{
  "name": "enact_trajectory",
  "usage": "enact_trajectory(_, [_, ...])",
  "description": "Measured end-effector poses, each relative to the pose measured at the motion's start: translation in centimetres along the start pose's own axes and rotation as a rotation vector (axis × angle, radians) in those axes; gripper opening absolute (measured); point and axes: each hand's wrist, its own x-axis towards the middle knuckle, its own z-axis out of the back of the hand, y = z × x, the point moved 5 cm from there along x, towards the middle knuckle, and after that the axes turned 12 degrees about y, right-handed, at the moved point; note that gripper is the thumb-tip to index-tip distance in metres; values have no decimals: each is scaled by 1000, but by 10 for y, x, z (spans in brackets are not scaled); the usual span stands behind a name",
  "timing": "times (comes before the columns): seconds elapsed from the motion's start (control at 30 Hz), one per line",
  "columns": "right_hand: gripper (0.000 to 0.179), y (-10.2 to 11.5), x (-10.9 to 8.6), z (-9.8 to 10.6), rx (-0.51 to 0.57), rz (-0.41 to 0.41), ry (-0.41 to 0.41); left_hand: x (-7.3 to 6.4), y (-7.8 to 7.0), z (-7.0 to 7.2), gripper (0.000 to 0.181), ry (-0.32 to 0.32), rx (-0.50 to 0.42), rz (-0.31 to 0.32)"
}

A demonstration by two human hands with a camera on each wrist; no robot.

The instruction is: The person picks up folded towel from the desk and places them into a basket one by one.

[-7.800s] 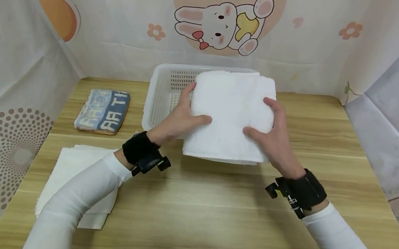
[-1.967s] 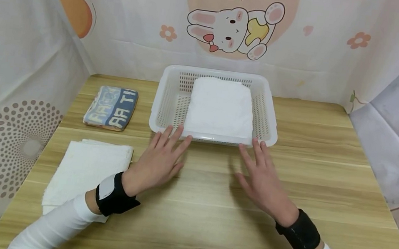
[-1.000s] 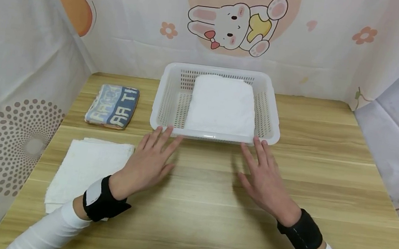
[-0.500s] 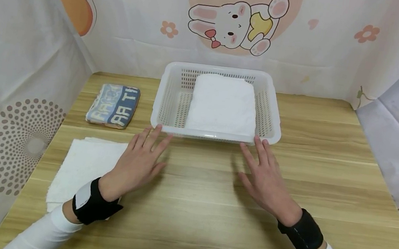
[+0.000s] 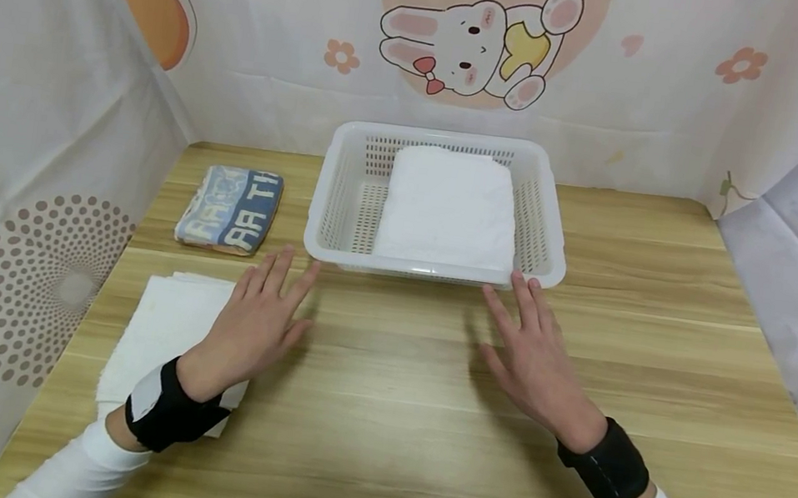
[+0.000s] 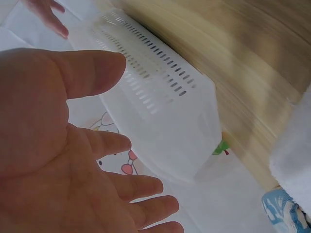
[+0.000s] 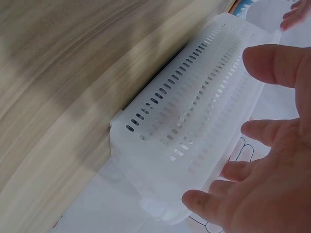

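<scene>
A white plastic basket (image 5: 360, 260) with slotted walls stands at the back of the table, holding a folded white towel (image 5: 449, 209). My left hand (image 5: 248, 330), fingers spread and holding nothing, hovers left of the basket's front corner. Part of a folded white cloth (image 5: 166, 319) lies hidden beneath that hand and wrist. At the basket's front rim, my right hand (image 5: 536, 360) has its fingertips right by the edge, fingers straight. Both wrist views show the basket's perforated wall (image 6: 160, 97) in front of relaxed fingers, with each palm bare.
A folded blue patterned towel (image 5: 230, 210) lies at the table's back left, beyond the white cloth. Behind the wooden table (image 5: 375, 431) hangs a curtain (image 5: 269, 30) printed with a rabbit, right at the basket's back.
Earlier both hands held the folded white towel over the basket; now it lies inside. Since then my left hand has drifted left and back from the rim, while the right stays nearly still.
</scene>
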Motion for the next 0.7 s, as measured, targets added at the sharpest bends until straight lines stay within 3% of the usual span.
enact_trajectory(0.5, [77,-1,0,0,1,-29,30,-9,14,-3,68,-32,-23,31])
enact_trajectory(0.7, [77,-1,0,-1,1,-33,39,-12,18,-7,68,-6,-54,48])
